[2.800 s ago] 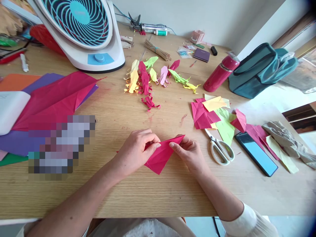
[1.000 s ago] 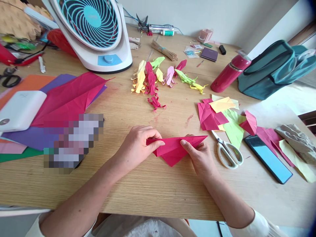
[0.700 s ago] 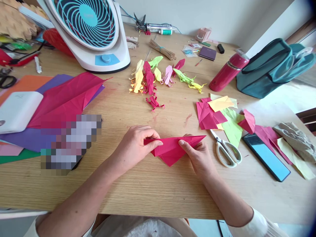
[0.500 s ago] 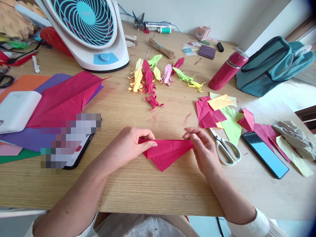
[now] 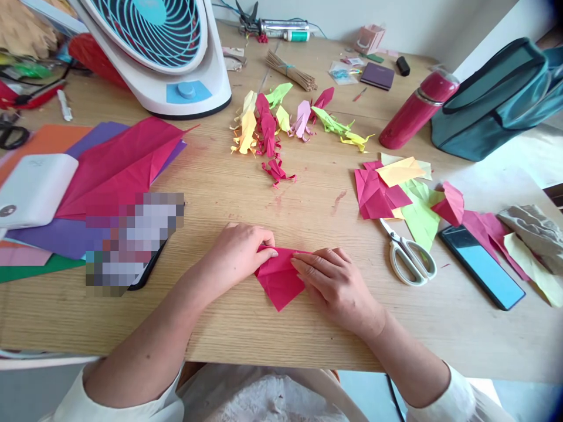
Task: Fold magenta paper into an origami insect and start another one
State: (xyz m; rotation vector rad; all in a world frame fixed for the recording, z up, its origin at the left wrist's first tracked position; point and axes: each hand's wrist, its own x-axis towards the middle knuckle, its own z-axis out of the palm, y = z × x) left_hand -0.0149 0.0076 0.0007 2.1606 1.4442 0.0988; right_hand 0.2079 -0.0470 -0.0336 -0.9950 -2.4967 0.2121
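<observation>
A folded piece of crimson paper lies on the table between my hands, its pointed end toward me. My left hand pinches its upper left corner between thumb and fingers. Across the right part of the paper lies my right hand, fingers together and pressing on the top fold; it covers that end of the sheet. Beyond them sits a small red folded-paper figure, with several more paper figures in red, yellow, green and pink behind it.
White-handled scissors, paper scraps and a phone lie to the right. A red flask and teal bag stand behind. At left are coloured sheets, a white power bank, another phone and a fan.
My right hand has moved left and down onto the paper, its fingers now flat on the top fold. The left hand keeps its pinch. The view has shifted slightly.
</observation>
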